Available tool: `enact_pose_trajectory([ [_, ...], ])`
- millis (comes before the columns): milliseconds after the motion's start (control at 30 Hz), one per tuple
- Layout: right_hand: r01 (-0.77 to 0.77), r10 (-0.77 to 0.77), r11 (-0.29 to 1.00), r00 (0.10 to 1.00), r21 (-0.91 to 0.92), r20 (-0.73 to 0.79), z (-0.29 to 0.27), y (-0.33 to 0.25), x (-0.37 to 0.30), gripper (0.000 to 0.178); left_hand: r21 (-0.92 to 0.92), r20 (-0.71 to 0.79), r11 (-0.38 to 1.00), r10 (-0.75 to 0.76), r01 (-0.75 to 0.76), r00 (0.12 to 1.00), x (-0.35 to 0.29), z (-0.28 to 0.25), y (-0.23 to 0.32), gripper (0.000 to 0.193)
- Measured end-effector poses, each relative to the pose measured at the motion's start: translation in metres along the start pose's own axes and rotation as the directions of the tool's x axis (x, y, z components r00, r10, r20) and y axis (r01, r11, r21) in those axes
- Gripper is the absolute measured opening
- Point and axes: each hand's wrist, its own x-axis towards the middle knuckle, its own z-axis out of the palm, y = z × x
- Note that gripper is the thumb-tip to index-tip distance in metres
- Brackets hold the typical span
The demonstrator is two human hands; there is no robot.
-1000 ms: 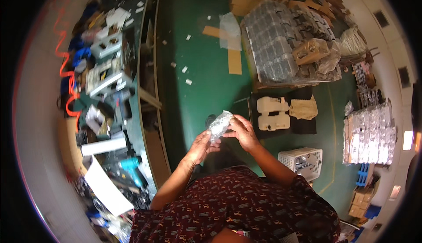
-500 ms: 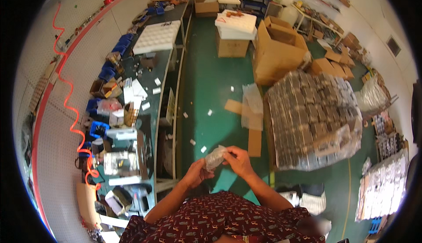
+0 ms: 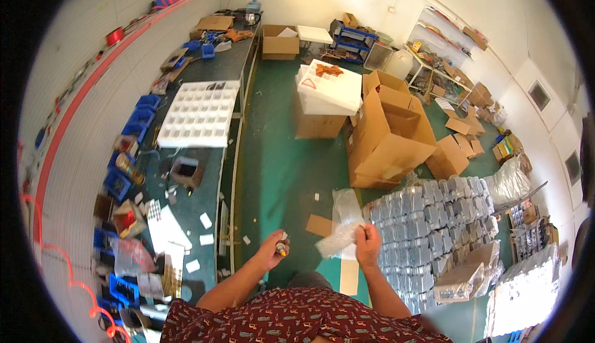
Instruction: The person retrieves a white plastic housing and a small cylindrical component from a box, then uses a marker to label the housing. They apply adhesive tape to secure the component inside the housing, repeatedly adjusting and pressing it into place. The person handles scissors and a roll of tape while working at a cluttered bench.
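Note:
In my left hand, closed near the bench's side, is a small metallic part with a yellow tip. It is too small for me to tell its kind. My right hand grips a crumpled clear plastic bag, which stretches out to the left from its fingers. The two hands are well apart, in front of my body. Beneath the bag, a sheet of clear plastic and cardboard lie on the green floor.
Along the left runs a dark workbench with a white foam tray, blue bins and loose papers. On the right stand plastic-wrapped stacks of grey parts. Farther off are a large open carton and white foam trays on a box.
My hands have moved apart, and the plastic bag is now in the right hand alone. The small metallic part shows in the left. The view has tilted up toward the far wall.

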Motion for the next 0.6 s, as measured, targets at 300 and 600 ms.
enact_pose_trajectory([
  [300,-0.379,0.299,0.839,0.921,-0.391,-0.251,0.016,0.340,0.180,0.061,-0.104,-0.298,0.995,-0.030,-0.001,0.954,0.161,-0.014,0.181,0.029],
  [600,0.052,-0.042,0.999,0.855,-0.006,0.518,0.342,0.105,0.529,0.039,0.058,-0.198,0.906,0.422,-0.419,0.885,0.237,0.127,0.426,0.044],
])
